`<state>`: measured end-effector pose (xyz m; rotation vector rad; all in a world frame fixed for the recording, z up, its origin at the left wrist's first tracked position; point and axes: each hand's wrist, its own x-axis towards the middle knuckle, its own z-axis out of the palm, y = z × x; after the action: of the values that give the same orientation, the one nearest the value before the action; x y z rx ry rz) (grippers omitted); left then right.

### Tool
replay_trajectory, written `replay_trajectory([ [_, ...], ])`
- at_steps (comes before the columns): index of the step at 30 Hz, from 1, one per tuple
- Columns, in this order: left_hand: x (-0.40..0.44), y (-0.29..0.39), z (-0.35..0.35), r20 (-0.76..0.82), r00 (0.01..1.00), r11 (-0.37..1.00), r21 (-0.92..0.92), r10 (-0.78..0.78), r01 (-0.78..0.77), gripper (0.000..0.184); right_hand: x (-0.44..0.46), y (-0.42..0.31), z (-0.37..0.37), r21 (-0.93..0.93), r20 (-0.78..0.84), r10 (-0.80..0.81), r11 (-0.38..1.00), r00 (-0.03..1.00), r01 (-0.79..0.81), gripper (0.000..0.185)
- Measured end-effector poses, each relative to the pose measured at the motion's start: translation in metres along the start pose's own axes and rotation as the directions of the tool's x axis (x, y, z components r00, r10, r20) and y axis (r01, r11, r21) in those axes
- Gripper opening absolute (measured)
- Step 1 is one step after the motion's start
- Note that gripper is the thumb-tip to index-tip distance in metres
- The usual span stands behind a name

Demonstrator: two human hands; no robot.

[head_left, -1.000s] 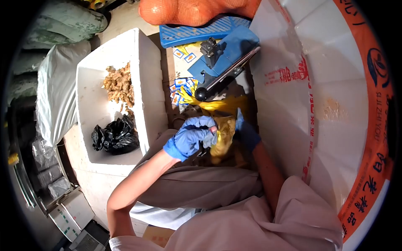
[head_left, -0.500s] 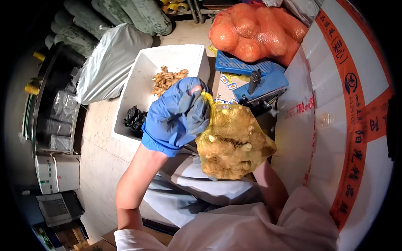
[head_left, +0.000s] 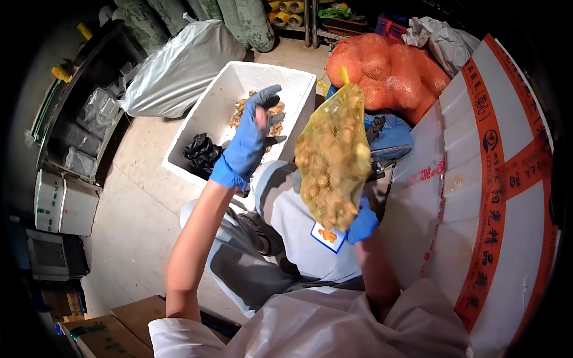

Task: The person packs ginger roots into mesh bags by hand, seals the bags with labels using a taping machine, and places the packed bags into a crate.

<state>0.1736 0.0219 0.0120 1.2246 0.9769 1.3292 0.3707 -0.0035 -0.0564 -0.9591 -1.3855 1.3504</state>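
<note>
My left hand (head_left: 243, 146), in a blue glove with a fingertip showing through, is raised beside the white foam box with its fingers apart and nothing in them. A yellow mesh bag of ginger (head_left: 331, 155) hangs upright to its right, its narrow top end pointing away from me. My right hand (head_left: 363, 224), gloved in blue too, grips the bag low on its right side; most of its fingers are hidden behind the bag. A label with a ginger picture (head_left: 328, 237) shows at the bag's lower end.
The white foam box (head_left: 179, 138) holds loose ginger (head_left: 276, 119) and a black plastic bag (head_left: 203, 153). Behind the mesh bag sit a blue machine (head_left: 391, 140) and red net sacks (head_left: 406, 77). Tall taped foam boxes (head_left: 471, 197) stand at right, a silver-grey sack (head_left: 179, 71) at back left.
My left hand has let go of the bag's top and opened, moving slightly left. The bag has turned from lying sideways to upright, and my right hand has come into view below it.
</note>
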Motion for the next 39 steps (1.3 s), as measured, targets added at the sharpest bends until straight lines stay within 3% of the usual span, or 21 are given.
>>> replay_trajectory([
  [1, -0.005, -0.014, 0.003, 0.046, 0.997, 0.995, 0.072, 0.066, -0.069, 0.091, 0.007, -0.005, 0.000, -0.030, -0.073, -0.022, 0.999, 0.997, 0.019, 0.043],
  [2, -0.016, -0.028, 0.006, 0.128, 0.979, 0.988, -0.020, 0.157, -0.156, 0.093, 0.012, -0.010, 0.000, -0.051, -0.118, -0.041, 0.998, 0.992, 0.035, 0.044],
  [3, -0.019, -0.028, 0.017, 0.196, 0.942, 0.963, -0.060, 0.271, -0.264, 0.084, 0.015, -0.015, 0.000, -0.065, -0.157, -0.056, 0.997, 0.986, 0.046, 0.044],
  [6, -0.036, -0.012, 0.036, 0.191, 0.981, 0.961, -0.268, -0.016, 0.068, 0.071, 0.013, -0.025, -0.001, -0.010, -0.198, -0.072, 0.997, 0.977, 0.072, 0.044],
  [8, -0.035, -0.007, 0.040, 0.157, 0.967, 0.817, -0.518, -0.201, 0.254, 0.057, 0.009, -0.037, -0.004, 0.141, -0.235, -0.071, 0.984, 0.969, 0.106, 0.045],
  [9, -0.034, -0.012, 0.040, 0.191, 0.958, 0.706, -0.647, -0.215, 0.288, 0.055, 0.005, -0.054, -0.010, -0.064, -0.112, -0.123, 0.991, 0.986, 0.117, 0.061],
  [11, -0.033, -0.018, 0.045, 0.253, 0.951, 0.528, -0.791, -0.176, 0.308, 0.053, 0.007, -0.056, -0.030, 0.167, -0.104, -0.055, 0.983, 0.993, 0.072, 0.065],
  [12, -0.032, -0.019, 0.047, 0.264, 0.951, 0.514, -0.800, -0.159, 0.308, 0.055, 0.002, -0.071, -0.035, 0.312, -0.053, 0.024, 0.950, 0.998, -0.006, 0.065],
  [17, -0.015, -0.013, 0.067, 0.309, 0.947, 0.471, -0.824, -0.091, 0.314, 0.059, -0.010, -0.074, -0.075, 0.312, -0.350, 0.166, 0.949, 0.922, -0.052, 0.057],
  [18, -0.011, -0.010, 0.073, 0.301, 0.951, 0.464, -0.834, -0.071, 0.299, 0.059, -0.016, -0.070, -0.086, 0.324, -0.308, 0.130, 0.946, 0.943, -0.024, 0.060],
  [23, 0.011, 0.012, 0.112, 0.370, 0.928, 0.421, -0.848, 0.032, 0.323, 0.049, -0.039, -0.089, -0.091, 0.192, -0.567, 0.066, 0.980, 0.821, 0.054, 0.045],
  [26, 0.028, 0.028, 0.138, 0.397, 0.916, 0.426, -0.839, 0.053, 0.339, 0.057, -0.042, -0.090, -0.104, 0.244, -0.597, 0.105, 0.968, 0.796, 0.055, 0.041],
  [28, 0.031, 0.046, 0.160, 0.425, 0.903, 0.392, -0.843, 0.067, 0.368, 0.053, -0.046, -0.091, -0.096, 0.009, -0.662, -0.138, 0.981, 0.737, 0.192, 0.034],
  [30, 0.038, 0.061, 0.184, 0.351, 0.936, 0.393, -0.862, 0.004, 0.322, 0.049, -0.036, -0.058, -0.102, 0.325, -0.793, 0.108, 0.907, 0.599, 0.267, 0.024],
  [31, 0.050, 0.058, 0.188, 0.440, 0.895, 0.350, -0.852, 0.075, 0.389, 0.045, -0.041, -0.046, -0.100, 0.408, -0.742, 0.150, 0.875, 0.654, 0.262, 0.021],
  [32, 0.059, 0.067, 0.196, 0.415, 0.906, 0.429, -0.835, 0.079, 0.345, 0.044, -0.045, -0.030, -0.098, 0.473, -0.699, 0.167, 0.837, 0.696, 0.275, 0.019],
  [33, 0.059, 0.086, 0.207, 0.462, 0.868, 0.477, -0.813, 0.181, 0.333, 0.045, -0.034, 0.001, -0.104, 0.313, -0.665, -0.003, 0.907, 0.747, 0.282, 0.019],
  [34, 0.066, 0.096, 0.217, 0.442, 0.867, 0.517, -0.811, 0.232, 0.275, 0.046, -0.030, 0.022, -0.095, 0.349, -0.701, 0.035, 0.888, 0.712, 0.300, 0.020],
  [36, 0.079, 0.111, 0.234, 0.455, 0.769, 0.514, -0.836, 0.450, 0.194, 0.046, -0.040, -0.058, -0.078, 0.502, -0.500, 0.158, 0.854, 0.851, 0.136, 0.022],
  [37, 0.091, 0.113, 0.243, 0.272, 0.880, 0.578, -0.816, 0.389, -0.004, 0.044, -0.039, -0.066, -0.072, 0.495, -0.496, 0.188, 0.864, 0.848, 0.097, 0.023],
  [39, 0.090, 0.149, 0.268, 0.429, 0.830, 0.574, -0.802, 0.357, 0.168, 0.042, -0.034, -0.054, -0.057, 0.493, -0.493, 0.197, 0.865, 0.847, 0.086, 0.024],
])
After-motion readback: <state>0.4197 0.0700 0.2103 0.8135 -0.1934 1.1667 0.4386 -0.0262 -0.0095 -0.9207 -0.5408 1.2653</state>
